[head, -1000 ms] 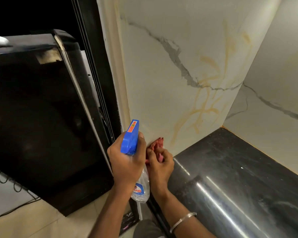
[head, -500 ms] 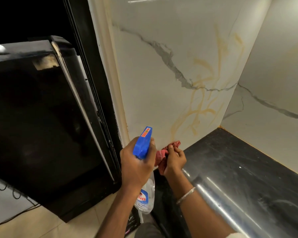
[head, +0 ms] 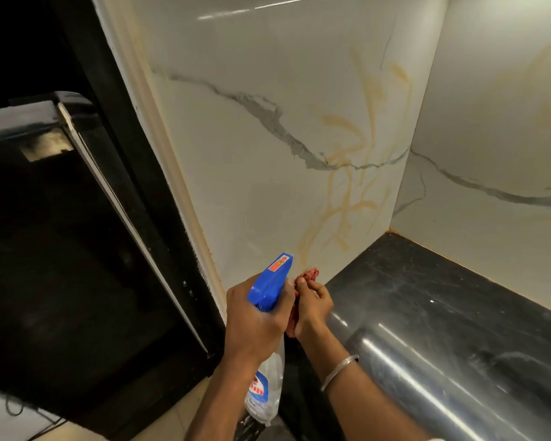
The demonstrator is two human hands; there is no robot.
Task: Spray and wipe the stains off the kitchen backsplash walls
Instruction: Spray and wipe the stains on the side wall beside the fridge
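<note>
The backsplash wall (head: 252, 154) is a glossy, pale, marble-look panel with a jagged grey vein running across it on a slant. Yellow-orange stains (head: 341, 211) curl over it in thin, looping smears, thickest towards its lower right. It meets a second wall (head: 490, 122) of the same finish at a corner. That wall also carries a grey vein and a faint yellowish patch. Below them lies a polished black stone counter (head: 427, 297), speckled, with a rounded front edge that catches the light. The spray bottle (head: 269, 288) has a blocky blue plastic trigger head with an orange sticker, and a clear body with a blue-and-red label hangs below the fist. The left hand (head: 255, 323) is wrapped firmly round the bottle's neck, with the nozzle pointing up at the lower wall. Just beside it, the right hand (head: 314, 305) has its fingers curled round a crumpled red cloth (head: 309, 275), low by the line where wall meets counter. Whether the cloth touches the wall cannot be told. A thin silver bangle (head: 339, 370) circles the right wrist. On the left stands a shiny black appliance (head: 61, 249).
</note>
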